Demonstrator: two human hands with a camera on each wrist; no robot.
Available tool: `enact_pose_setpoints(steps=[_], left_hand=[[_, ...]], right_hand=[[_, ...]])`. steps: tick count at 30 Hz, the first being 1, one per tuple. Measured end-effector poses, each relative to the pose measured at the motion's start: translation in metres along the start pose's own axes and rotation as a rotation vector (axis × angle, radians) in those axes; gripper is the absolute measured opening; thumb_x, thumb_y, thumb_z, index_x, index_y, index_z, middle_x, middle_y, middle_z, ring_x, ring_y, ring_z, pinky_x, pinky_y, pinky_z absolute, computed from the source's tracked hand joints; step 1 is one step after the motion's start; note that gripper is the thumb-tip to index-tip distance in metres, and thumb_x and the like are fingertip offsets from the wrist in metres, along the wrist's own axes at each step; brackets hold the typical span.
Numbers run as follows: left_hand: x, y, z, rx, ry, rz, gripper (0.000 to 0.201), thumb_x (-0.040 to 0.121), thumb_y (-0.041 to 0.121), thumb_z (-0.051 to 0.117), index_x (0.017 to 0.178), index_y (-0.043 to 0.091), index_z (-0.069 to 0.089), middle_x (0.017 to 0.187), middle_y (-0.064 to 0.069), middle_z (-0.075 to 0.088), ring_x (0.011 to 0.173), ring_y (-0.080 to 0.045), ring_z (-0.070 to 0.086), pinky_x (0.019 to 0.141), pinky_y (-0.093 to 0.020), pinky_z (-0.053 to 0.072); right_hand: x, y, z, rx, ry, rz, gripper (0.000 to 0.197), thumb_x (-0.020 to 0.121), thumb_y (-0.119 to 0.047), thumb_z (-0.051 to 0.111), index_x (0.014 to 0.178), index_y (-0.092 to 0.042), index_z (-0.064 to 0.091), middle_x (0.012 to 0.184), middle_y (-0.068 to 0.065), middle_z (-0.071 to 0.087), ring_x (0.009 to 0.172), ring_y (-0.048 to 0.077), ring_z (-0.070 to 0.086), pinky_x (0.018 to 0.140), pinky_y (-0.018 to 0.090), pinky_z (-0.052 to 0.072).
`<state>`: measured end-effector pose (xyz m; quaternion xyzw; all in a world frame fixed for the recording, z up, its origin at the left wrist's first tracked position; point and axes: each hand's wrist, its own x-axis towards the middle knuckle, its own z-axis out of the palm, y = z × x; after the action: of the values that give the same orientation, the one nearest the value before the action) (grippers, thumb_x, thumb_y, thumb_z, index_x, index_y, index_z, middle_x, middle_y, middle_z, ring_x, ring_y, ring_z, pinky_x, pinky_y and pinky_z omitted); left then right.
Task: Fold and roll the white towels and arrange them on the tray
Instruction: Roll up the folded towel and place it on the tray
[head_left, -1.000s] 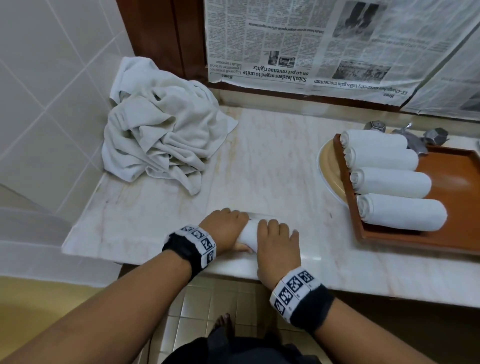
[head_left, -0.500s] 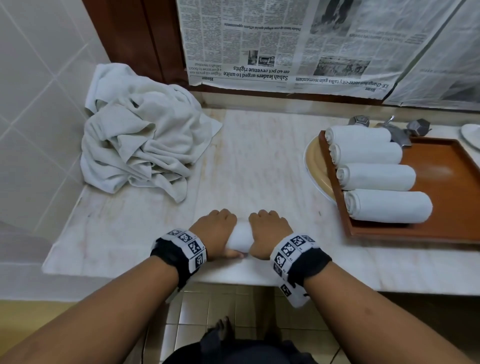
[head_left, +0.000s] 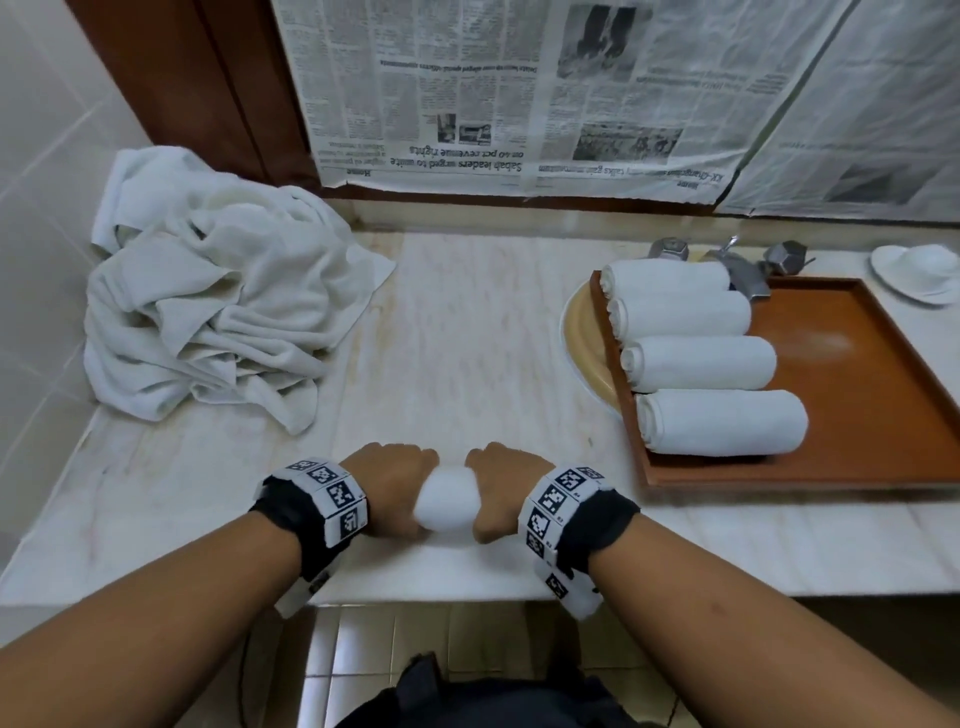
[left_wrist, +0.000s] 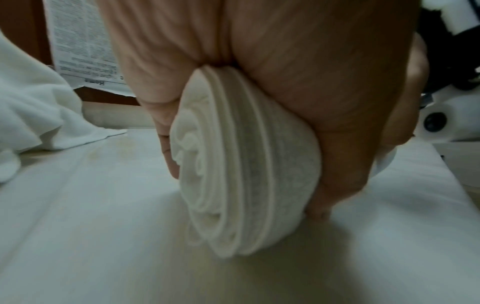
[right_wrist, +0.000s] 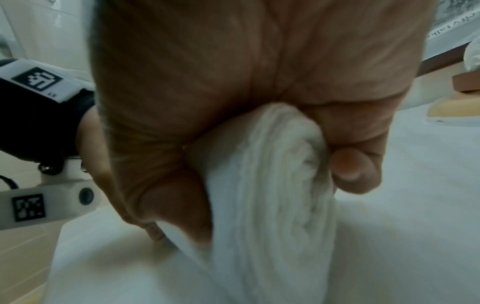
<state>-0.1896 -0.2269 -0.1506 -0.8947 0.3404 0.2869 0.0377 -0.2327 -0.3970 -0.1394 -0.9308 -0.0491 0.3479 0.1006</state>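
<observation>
Towels first, far left: 1 crumpled heap of unrolled towels (head_left: 208, 317) sat on the counter (head_left: 467, 332); no. of pieces in it can't be told. At the near edge, centre, the left hand (head_left: 392, 486) and right hand (head_left: 506, 488) each curled round an end of 1 rolled towel (head_left: 447, 499), both grasping it. Vs 1 s ago the hands had pulled apart toward the roll's ends, so more white showed between them, and the wrist views showed tight spiral layers w/ no loose tail seen. Prob. means rolling was done and this one was ready to go to the tray (head_left: 857, 415), near right, where 4 rolled towels (head_left: 722, 426) lay side by side along its left part.
</observation>
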Motion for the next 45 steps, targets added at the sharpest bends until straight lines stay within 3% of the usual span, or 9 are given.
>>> enact_pose_setpoints(steps=[4,7,14,20,24,30,35,39,45], left_hand=[[0.008,0.03,-0.055,0.143,0.051,0.035,0.048,0.077,0.05,0.067,0.118,0.033,0.05,0.114,0.009,0.063,0.102,-0.018,0.062,0.077,-0.026,0.038],[0.021,0.066,-0.115,0.24,0.215,0.054,0.048,0.075,0.044,0.065,0.12,0.033,0.051,0.113,0.007,0.064,0.1,-0.02,0.064,0.076,-0.029,0.042],[0.104,0.225,-0.221,0.379,0.551,0.1,0.043,0.072,0.038,0.065,0.109,0.021,0.053,0.102,-0.003,0.062,0.088,-0.03,0.061,0.074,-0.036,0.039],[0.19,0.345,-0.23,0.346,0.624,0.089,0.057,0.075,0.035,0.07,0.124,0.015,0.047,0.115,-0.007,0.058,0.102,-0.032,0.056,0.086,-0.041,0.04],[0.211,0.377,-0.21,0.372,0.626,0.104,0.048,0.076,0.027,0.067,0.118,0.014,0.048,0.115,-0.008,0.056,0.101,-0.031,0.053,0.083,-0.04,0.037],[0.19,0.376,-0.198,0.419,0.76,0.218,0.051,0.068,0.02,0.071,0.116,0.008,0.057,0.101,-0.01,0.06,0.083,-0.032,0.054,0.073,-0.041,0.042],[0.151,0.365,-0.18,0.459,0.889,0.199,0.04,0.074,0.014,0.058,0.113,0.005,0.06,0.095,-0.011,0.06,0.076,-0.031,0.052,0.071,-0.041,0.038],[0.124,0.352,-0.151,0.463,0.913,0.173,0.042,0.076,0.015,0.058,0.116,0.003,0.06,0.094,-0.011,0.06,0.076,-0.032,0.051,0.073,-0.043,0.04],[0.097,0.333,-0.106,0.397,1.011,0.117,0.038,0.093,0.017,0.036,0.119,0.003,0.061,0.097,-0.012,0.062,0.077,-0.034,0.055,0.074,-0.045,0.043]], right_hand=[[-0.02,0.031,-0.034,0.0,0.036,-0.044,0.048,0.071,-0.031,0.078,0.111,-0.017,0.055,0.102,0.002,0.064,0.078,0.02,0.065,0.072,0.033,0.058],[-0.05,0.078,-0.083,-0.013,0.16,-0.078,0.06,0.072,-0.035,0.079,0.123,-0.017,0.051,0.11,0.002,0.061,0.091,0.023,0.065,0.074,0.034,0.056],[-0.135,0.264,-0.162,-0.026,0.474,0.033,0.06,0.066,-0.037,0.076,0.117,-0.028,0.045,0.102,-0.004,0.059,0.092,0.022,0.056,0.071,0.034,0.05],[-0.162,0.397,-0.159,-0.092,0.541,0.115,0.053,0.061,-0.043,0.069,0.109,-0.036,0.049,0.101,-0.009,0.06,0.094,0.023,0.056,0.074,0.039,0.053],[-0.154,0.441,-0.133,-0.058,0.455,0.073,0.088,0.057,-0.048,0.078,0.135,-0.037,0.04,0.116,-0.004,0.049,0.104,0.024,0.052,0.087,0.043,0.05],[-0.15,0.445,-0.143,-0.068,0.245,-0.079,0.144,0.042,-0.081,0.077,0.154,-0.042,-0.005,0.162,-0.008,0.013,0.144,0.026,0.022,0.116,0.053,0.025],[-0.152,0.417,-0.151,0.219,0.122,-0.436,0.1,0.057,-0.042,0.095,0.135,-0.035,0.034,0.119,-0.024,0.051,0.106,-0.014,0.048,0.083,0.005,0.036],[-0.147,0.387,-0.132,0.242,0.062,-0.488,0.094,0.053,-0.05,0.093,0.131,-0.032,0.044,0.123,-0.017,0.057,0.114,0.002,0.054,0.101,0.028,0.046],[-0.155,0.349,-0.104,-0.002,0.176,-0.394,0.088,0.061,-0.052,0.085,0.13,-0.026,0.037,0.112,-0.007,0.059,0.094,0.015,0.057,0.081,0.033,0.05]])
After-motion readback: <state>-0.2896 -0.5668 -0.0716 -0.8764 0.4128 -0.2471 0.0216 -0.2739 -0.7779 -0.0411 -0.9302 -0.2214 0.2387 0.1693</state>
